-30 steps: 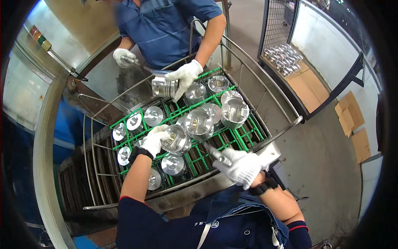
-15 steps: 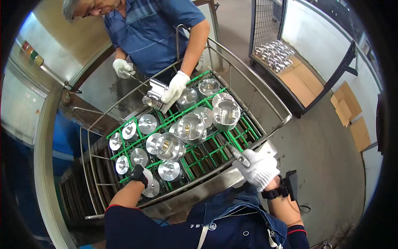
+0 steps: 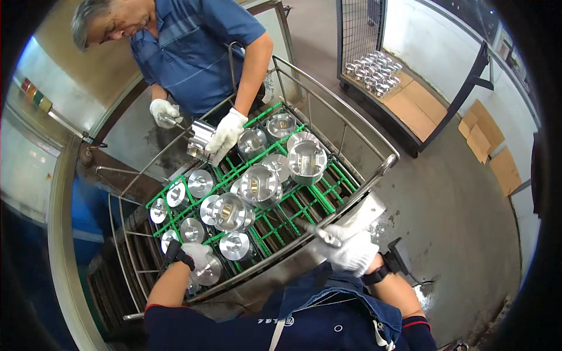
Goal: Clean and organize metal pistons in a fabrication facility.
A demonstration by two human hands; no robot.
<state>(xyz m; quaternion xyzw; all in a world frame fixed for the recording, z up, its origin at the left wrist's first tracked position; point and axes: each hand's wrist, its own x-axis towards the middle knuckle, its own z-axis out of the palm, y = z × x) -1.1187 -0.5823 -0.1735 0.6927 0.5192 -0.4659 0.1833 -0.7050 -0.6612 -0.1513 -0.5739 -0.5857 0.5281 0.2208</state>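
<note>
My left hand (image 3: 198, 254), in a white glove, is closed on the edge of a silver metal piston (image 3: 209, 272) at the near left corner of the cart; most of its fingers are hidden. My right hand (image 3: 354, 253), also gloved, grips a slim grey hand tool (image 3: 321, 235) over the near rail. The tool's dark tip points left; its exact kind I cannot make out. Between the hands, green-coated dividers (image 3: 281, 231) hold several pistons standing flat end up. Larger pistons (image 3: 258, 184) lie on top, showing their hollow undersides.
Across the cart, a co-worker's gloved hand (image 3: 225, 133) holds a piston (image 3: 200, 139); their other hand (image 3: 165, 112) has a thin tool. Metal rails (image 3: 351, 140) ring the cart. A wheeled rack (image 3: 410, 117) with more pistons stands far right, near flattened cardboard (image 3: 483, 131).
My left hand and the piston under it have shifted slightly down and left. My right hand has drawn left and nearer with its tool. The whole view has shifted a little.
</note>
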